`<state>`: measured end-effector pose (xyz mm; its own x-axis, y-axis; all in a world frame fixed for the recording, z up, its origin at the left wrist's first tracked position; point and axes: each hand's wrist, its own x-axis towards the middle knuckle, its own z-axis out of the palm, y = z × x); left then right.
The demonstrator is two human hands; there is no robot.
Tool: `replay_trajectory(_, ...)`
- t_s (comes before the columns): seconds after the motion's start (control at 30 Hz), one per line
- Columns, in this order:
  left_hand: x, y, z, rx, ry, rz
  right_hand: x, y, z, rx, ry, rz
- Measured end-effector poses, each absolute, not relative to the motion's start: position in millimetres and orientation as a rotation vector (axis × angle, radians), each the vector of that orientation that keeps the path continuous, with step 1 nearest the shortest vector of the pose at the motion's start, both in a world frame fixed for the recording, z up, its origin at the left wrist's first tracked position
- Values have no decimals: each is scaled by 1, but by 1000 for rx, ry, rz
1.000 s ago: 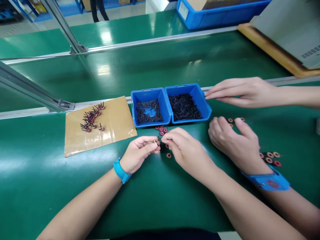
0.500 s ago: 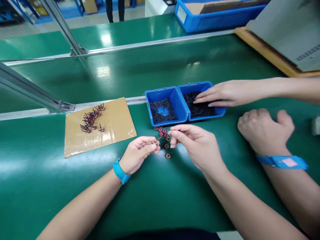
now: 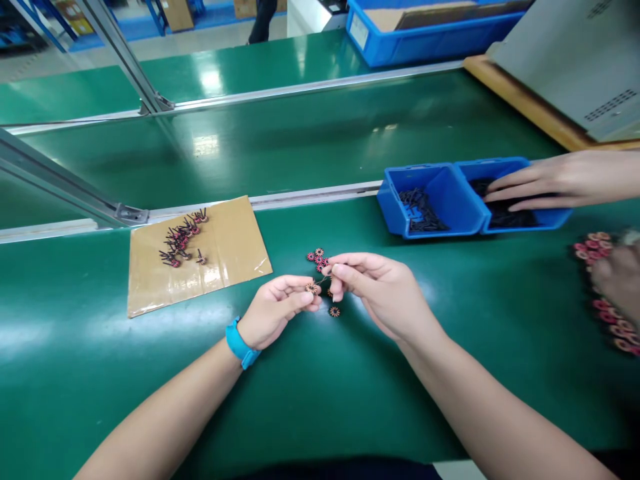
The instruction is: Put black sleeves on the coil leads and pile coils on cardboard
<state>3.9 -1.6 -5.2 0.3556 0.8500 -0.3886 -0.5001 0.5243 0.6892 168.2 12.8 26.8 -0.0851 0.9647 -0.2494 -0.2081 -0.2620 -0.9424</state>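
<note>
Left fingers: thumb and fingertips of the left hand clamped on a small copper-coloured ring coil, its open face toward the camera.
Right fingers: thumb and index of the right hand pinched together on the thin wire lead; fingertips cover its far end.
Ring coil position: between the two hands, over the green bench top, lead angling up toward the right hand.
Loose coils: small red and copper-coloured cluster just beyond the fingertips; single coil on the bench, near side of the hands; another partly hidden by the right fingers.
Left wrist: turquoise band.
Cardboard sheet: flat, left of the hands; carries a curved row of coils with black-sleeved leads, plus one set apart.
Blue bins: left bin and right bin side by side, right of centre, both holding short black tube pieces.
Co-worker: one hand reaching into the right bin; other hand blurred at right edge beside red and tan coils, finger state unclear.
Back: large blue tote, grey cabinet on a wooden base.
</note>
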Motion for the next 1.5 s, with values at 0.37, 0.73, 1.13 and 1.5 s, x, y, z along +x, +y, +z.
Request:
replay_trajectory(0.37,4,-1,-6,501,794,923,169,12,26,-1180,-957,1618)
replay_trajectory(0.73,4,-1,-4,478,814,957,170,8,28,-1189,-1046,1532)
replay_trajectory(1.13,4,-1,-7,539,822,982,159,2,30,-1296,-1130,1407)
replay_trajectory(1.5,4,-1,-7,479,793,969,166,0,30,-1425,-1412,1171)
